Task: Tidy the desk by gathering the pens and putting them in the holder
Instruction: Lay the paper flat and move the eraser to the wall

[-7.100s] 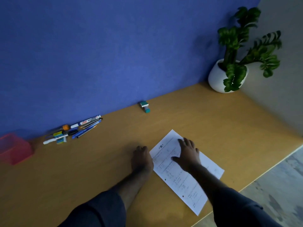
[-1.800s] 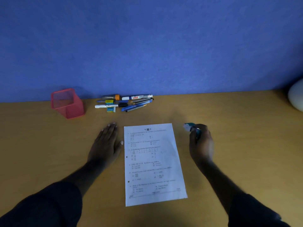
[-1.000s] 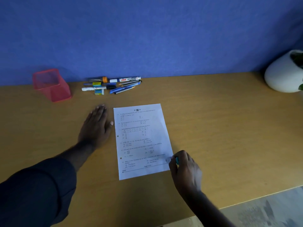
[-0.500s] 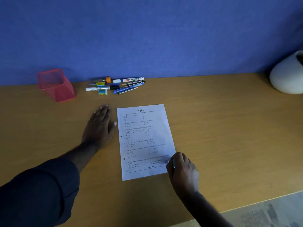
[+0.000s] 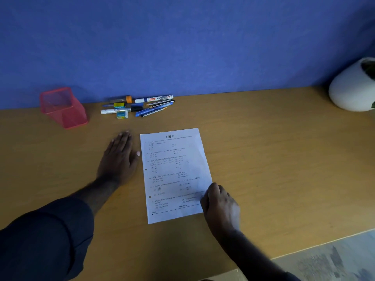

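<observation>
On the tan wooden counter (image 5: 263, 159) a white printed sheet of paper (image 5: 174, 173) lies flat, its long side running away from the person and turned slightly. The left hand (image 5: 119, 157) rests palm down on the bare wood just beside the sheet's left edge, fingers stretched out and together, gripping nothing; a dark sleeve (image 5: 44, 238) covers the forearm behind it. The right hand (image 5: 220, 205) sits at the sheet's lower right corner with its fingers curled under, knuckles up, overlapping the paper's edge. Whether it encloses anything cannot be told, since the fingers hide the palm.

The pens (image 5: 142, 106) lie in a loose bundle at the back of the counter, close against the blue wall (image 5: 182, 41), all roughly parallel to it. Among them are a white whiteboard marker with a blue cap (image 5: 154, 98), a white marker with a black cap (image 5: 119, 110), several blue pens and a pencil, with an orange-capped item at the back. Two small boxed erasers (image 5: 121, 115) sit among the markers. The pink mesh pen holder (image 5: 63, 107) stands upright to the left of the bundle, near it but apart, and looks empty. At the far right a rounded white plant pot (image 5: 351, 88) stands on the counter, cut off by the frame.
</observation>
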`<state>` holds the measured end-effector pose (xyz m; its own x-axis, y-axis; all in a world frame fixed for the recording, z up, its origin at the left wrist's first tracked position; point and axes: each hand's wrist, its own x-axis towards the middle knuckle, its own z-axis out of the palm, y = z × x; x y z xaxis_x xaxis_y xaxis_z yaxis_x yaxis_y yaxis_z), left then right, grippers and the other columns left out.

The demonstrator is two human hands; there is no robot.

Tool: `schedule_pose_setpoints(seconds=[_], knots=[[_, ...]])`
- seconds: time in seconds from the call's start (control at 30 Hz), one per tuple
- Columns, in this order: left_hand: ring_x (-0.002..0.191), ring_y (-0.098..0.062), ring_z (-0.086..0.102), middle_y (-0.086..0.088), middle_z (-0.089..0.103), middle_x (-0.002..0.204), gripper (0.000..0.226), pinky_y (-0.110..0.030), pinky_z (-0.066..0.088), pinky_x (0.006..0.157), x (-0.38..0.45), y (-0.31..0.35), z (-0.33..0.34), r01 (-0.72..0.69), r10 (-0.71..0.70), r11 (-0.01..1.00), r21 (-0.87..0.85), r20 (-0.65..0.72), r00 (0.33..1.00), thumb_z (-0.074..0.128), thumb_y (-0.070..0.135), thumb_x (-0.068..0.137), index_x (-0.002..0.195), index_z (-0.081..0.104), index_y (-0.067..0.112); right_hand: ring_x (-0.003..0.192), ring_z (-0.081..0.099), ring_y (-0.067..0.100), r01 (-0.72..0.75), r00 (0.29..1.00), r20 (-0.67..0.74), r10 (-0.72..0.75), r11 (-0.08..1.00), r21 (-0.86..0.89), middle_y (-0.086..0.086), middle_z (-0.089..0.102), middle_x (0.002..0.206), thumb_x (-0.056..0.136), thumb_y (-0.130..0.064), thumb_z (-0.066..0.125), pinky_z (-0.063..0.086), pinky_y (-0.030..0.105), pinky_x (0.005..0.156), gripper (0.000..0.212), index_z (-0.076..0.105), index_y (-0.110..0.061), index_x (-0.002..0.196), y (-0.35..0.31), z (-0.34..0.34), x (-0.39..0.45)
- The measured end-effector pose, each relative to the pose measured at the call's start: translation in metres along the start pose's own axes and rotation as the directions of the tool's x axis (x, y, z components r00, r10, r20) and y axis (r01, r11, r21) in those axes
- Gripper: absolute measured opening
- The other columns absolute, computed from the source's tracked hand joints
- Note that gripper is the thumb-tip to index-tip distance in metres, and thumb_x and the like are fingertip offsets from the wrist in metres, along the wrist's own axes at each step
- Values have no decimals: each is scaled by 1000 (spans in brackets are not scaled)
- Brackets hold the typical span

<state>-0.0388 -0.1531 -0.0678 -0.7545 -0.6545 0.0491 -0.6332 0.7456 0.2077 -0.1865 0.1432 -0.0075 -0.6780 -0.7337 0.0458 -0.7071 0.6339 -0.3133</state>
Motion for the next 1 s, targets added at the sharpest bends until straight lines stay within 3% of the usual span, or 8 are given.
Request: schedule_pose_setpoints(seconds=[0.13, 0.2, 0.27, 0.4, 0.5, 0.7, 0.8, 1.0], knots=[[150, -30, 21, -15, 25, 163, 70, -43, 15, 123, 0, -1, 0, -1, 1, 1000, 9, 8, 1000, 24, 46, 98, 153, 30, 2, 47, 41, 13, 2, 1000, 17, -3, 1000, 30, -7, 48, 65, 89, -20, 61, 19, 20, 40, 23, 39, -22, 79, 0, -2, -4], [151, -30, 20, -15, 24, 163, 71, -44, 16, 123, 0, -1, -1, 0, 0, 1000, 1, 9, 1000, 23, 47, 98, 153, 29, 2, 53, 49, 15, -92, 996, 7, 92, 983, 159, -8, 54, 71, 91, -23, 58, 33, 27, 42, 20, 41, -25, 83, 2, -12, -3], [151, -29, 19, -14, 23, 163, 71, -44, 17, 123, 0, -2, 1, -10, 10, 1000, 18, -1, 1000, 23, 47, 99, 154, 28, 3, 64, 61, 17, -197, 961, -115, 253, 912, 360, -9, 65, 80, 93, -25, 55, 44, 31, 51, 11, 46, -26, 88, 5, -31, 10], [152, -27, 17, -12, 19, 165, 71, -42, 16, 123, 1, -3, 1, -4, 4, 1000, 21, 23, 1000, 21, 49, 100, 155, 25, 4, 72, 63, 7, -137, 864, -349, 364, 836, 532, -11, 72, 87, 97, -24, 47, 46, 28, 60, 6, 48, -23, 91, 12, -56, 50], [151, -28, 18, -13, 20, 164, 71, -42, 16, 123, 1, -3, 2, -11, 11, 1000, 24, 6, 1000, 21, 49, 99, 155, 26, 4, 63, 56, -2, -234, 799, -256, 544, 673, 702, -16, 63, 73, 90, -10, 54, 39, 20, 58, 8, 55, -14, 84, 21, -58, 74], [149, -31, 25, -14, 28, 162, 67, -43, 19, 122, 2, -4, 1, -13, 13, 1000, 7, 5, 1000, 27, 44, 98, 153, 31, 4, 63, 48, 16, -362, 702, 87, 706, 249, 898, 2, 60, 71, 81, -16, 57, 38, 32, 58, 8, 62, -11, 84, 47, -37, 94], [150, -28, 22, -13, 26, 162, 66, -43, 18, 122, 1, -4, 2, -23, 23, 1000, 14, 4, 1000, 30, 43, 99, 153, 30, 4, 58, 48, 16, -359, 749, 85, 657, 295, 886, 6, 63, 72, 83, -12, 59, 37, 28, 53, 10, 59, -4, 88, 50, -31, 102], [150, -28, 22, -13, 26, 162, 67, -43, 18, 122, 2, -5, 0, -29, 29, 999, 32, 11, 1000, 27, 44, 100, 153, 30, 4, 64, 53, 15, -301, 849, -91, 520, 618, 726, -1, 59, 76, 83, -26, 72, 44, 32, 60, 25, 55, -10, 90, 61, -12, 134]])
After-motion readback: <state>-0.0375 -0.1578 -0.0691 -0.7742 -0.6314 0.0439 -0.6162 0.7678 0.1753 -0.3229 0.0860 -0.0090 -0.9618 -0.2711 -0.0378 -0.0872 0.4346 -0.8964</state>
